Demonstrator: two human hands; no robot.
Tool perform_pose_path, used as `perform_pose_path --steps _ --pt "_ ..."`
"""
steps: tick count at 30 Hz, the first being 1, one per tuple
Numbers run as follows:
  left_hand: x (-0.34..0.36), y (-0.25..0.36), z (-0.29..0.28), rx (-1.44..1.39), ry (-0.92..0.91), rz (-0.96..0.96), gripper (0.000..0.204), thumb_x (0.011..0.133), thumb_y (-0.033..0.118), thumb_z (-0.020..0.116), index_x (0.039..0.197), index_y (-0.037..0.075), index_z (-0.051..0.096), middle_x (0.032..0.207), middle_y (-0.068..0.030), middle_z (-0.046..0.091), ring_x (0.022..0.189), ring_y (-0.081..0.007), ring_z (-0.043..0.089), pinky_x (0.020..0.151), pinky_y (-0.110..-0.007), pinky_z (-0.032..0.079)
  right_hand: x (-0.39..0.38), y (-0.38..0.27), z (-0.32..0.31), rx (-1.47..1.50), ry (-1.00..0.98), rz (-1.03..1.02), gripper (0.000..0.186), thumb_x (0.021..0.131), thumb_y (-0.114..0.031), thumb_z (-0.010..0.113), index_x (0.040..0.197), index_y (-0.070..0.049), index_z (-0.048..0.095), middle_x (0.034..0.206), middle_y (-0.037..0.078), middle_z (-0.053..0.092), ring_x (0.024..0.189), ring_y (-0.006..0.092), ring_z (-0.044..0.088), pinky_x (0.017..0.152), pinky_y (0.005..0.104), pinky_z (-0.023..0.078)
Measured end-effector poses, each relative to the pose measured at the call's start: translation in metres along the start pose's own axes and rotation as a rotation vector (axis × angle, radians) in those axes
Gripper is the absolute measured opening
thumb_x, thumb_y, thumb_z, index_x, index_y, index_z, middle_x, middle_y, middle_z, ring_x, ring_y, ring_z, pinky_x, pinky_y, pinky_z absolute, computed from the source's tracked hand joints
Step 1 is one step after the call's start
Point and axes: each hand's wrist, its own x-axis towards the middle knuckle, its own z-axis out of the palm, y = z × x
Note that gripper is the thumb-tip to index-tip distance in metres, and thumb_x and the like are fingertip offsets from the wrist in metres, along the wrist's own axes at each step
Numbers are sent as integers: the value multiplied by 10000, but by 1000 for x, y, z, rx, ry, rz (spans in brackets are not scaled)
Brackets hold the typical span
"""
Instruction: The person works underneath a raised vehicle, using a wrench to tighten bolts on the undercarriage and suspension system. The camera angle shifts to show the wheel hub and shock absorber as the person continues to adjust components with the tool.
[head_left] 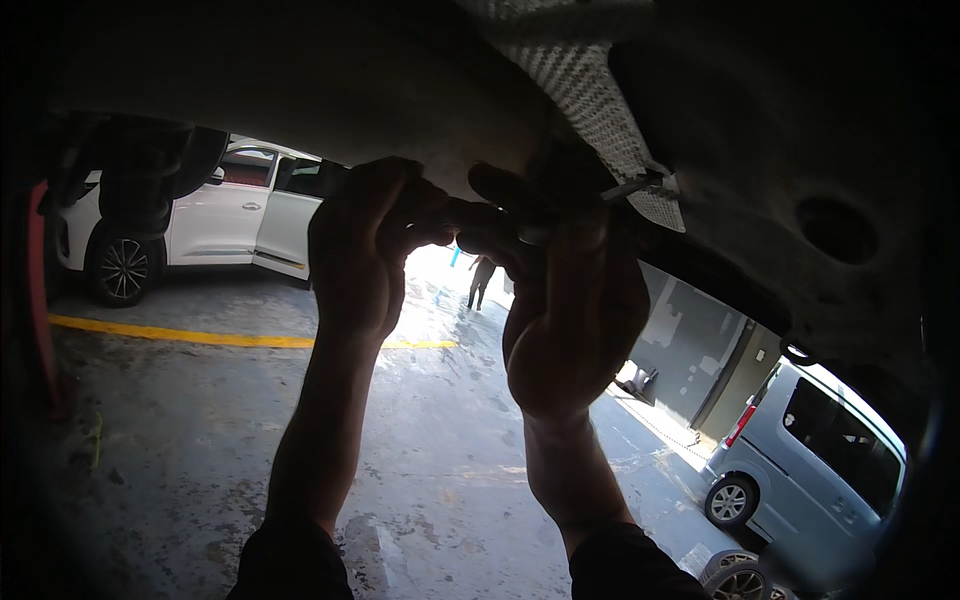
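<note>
1. While I am watching from afar, the bare left hand [362, 245] and the bare right hand [580, 290] are sitting raised, side by side, beneath the dark, shadowed vehicle underside [440, 140].
2. The short, slim, pale grey metal-looking rod [625, 189] is lying at the upper right of the right hand's fingers, so that hand is sitting nearer.
3. Its long axis is slanting up rightward, pointing toward the silvery, dimpled metal sheet [592, 92].
4. Both hands' fingers are facing inward; as shadow is hiding the tips, I cannot tell whether either is gripping anything.
</note>
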Motion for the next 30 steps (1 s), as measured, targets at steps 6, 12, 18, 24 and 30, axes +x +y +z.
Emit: perform_pose_path --steps 6,12,18,24,30 --pt "-39 41 -31 67 221 114 307 999 288 436 967 23 587 726 -88 603 625 -182 591 598 -317 497 -17 71 44 -626 262 -122 147 953 -44 515 1018 23 629 982 147 688 758 197 690 753 308 546" --pt "-50 45 -38 165 106 81 308 1005 306 415 964 48 578 736 -71 568 650 -173 547 618 -318 467 -42 147 -10 -511 445 39 37 873 -33 621 898 -51 642 794 63 652 782 200 647 745 308 496" --pt "-59 35 -46 205 104 63 281 987 258 445 936 21 588 724 -106 602 622 -197 597 598 -328 510 -59 115 -161 -623 83 55 69 893 -43 626 950 -15 651 756 73 607 621 162 593 595 268 493" --pt "-60 26 -56 131 128 25 223 955 165 496 878 -13 607 737 -139 655 612 -200 651 607 -328 564 -36 24 -183 149 443 211 284 998 -213 487 1096 46 546 709 33 493 572 103 415 493 252 361" --pt "-66 16 -65 166 172 -28 216 943 153 510 850 -16 606 727 -132 649 644 -196 664 630 -325 574 -35 -30 -132 546 248 191 339 1030 -321 392 1185 -28 463 800 47 467 589 124 372 513 276 382"
